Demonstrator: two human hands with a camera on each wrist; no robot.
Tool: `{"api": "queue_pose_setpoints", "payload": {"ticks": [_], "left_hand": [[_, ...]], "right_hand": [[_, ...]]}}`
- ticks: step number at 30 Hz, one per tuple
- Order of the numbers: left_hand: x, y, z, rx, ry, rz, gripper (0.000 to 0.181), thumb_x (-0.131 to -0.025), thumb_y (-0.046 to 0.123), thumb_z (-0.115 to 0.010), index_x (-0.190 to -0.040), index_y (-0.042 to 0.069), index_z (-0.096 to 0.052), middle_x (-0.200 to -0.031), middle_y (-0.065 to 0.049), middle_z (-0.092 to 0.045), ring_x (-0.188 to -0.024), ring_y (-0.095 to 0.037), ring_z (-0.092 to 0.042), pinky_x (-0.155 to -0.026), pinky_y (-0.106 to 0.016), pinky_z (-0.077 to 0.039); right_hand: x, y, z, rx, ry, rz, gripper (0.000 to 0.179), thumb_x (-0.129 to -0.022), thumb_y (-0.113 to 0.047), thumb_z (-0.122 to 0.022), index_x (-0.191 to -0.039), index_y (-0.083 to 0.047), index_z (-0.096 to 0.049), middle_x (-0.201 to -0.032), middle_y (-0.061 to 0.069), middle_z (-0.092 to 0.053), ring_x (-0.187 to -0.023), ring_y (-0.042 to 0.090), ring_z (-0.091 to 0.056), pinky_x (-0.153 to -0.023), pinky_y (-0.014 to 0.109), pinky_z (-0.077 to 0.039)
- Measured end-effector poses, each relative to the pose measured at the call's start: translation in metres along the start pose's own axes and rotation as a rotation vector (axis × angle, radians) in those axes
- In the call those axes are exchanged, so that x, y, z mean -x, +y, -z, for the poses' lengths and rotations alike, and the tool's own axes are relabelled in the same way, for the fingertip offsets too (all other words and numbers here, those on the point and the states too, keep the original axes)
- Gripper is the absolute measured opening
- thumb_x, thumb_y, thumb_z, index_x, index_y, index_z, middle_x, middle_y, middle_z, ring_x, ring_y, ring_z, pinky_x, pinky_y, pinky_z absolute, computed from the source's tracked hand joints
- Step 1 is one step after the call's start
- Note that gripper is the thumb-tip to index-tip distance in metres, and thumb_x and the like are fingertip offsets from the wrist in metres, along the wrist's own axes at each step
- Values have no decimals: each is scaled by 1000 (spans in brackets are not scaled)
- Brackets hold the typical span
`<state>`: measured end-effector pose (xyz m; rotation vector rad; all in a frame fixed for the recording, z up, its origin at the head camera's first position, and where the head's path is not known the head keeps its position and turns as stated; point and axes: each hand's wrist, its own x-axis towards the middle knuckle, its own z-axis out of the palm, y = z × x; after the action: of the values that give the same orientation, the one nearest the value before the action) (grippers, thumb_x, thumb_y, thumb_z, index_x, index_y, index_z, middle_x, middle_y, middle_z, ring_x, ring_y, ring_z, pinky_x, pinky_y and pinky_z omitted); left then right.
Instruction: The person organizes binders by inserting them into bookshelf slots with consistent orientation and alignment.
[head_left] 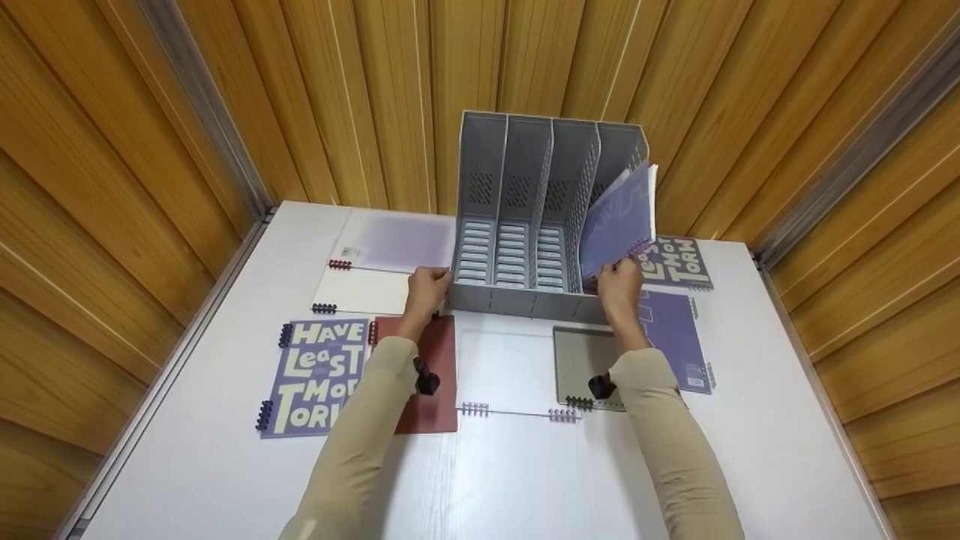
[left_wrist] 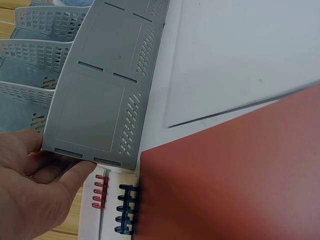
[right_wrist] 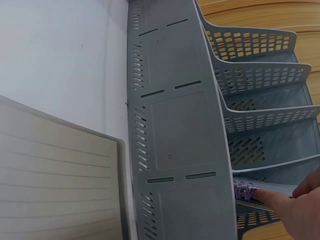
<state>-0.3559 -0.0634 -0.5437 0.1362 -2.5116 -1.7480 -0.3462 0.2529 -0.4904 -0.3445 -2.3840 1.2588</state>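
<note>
Head view | left hand [head_left: 427, 291]: fingers curled on grey rack [head_left: 517, 303], near-left corner | right hand [head_left: 621, 289]: pinching purple notebook [head_left: 621, 214], rightmost slot [head_left: 621, 142] | I'd seat it upright, rack braced

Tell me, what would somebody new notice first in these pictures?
Probably the big gray rack with four slots, standing toward the back of the white table. Next, the purple notebook in its rightmost slot, with the right grip on its near edge. Then maybe the lettered notebook, with its big pale words, lying toward the table's left side.
</note>
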Motion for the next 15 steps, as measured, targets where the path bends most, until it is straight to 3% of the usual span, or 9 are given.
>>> {"api": "queue_pose_setpoints", "payload": {"ticks": [6,10,15], "left_hand": [[-1,0,-2,11,-2,-11,28,-102,15,-58,-84,-3,-71,-58,5,-45,-53,-8,-43,-48,-22,-34],[0,-1,-2,8,-6,-3,28,-102,15,-58,-88,-4,-73,-60,4,-46,-55,-9,-44,-50,-23,-35],[0,-1,0,5,1,-12,28,-102,15,-58,-94,-6,-75,-64,1,-51,-59,-10,-47,-52,-22,-37]], "right_hand": [[-3,9,-13,11,-33,10,19,-96,3,-47,-78,5,-55,-78,18,-55,-76,30,-46,-71,48,-44],[-4,18,-19,0,-72,30,21,-96,4,-45,-103,16,-61,-103,34,-64,-90,39,-56,-87,57,-46],[-6,25,-22,-19,-140,29,31,-97,5,-44,-123,17,-57,-124,37,-60,-112,46,-57,-99,57,-43]]}}
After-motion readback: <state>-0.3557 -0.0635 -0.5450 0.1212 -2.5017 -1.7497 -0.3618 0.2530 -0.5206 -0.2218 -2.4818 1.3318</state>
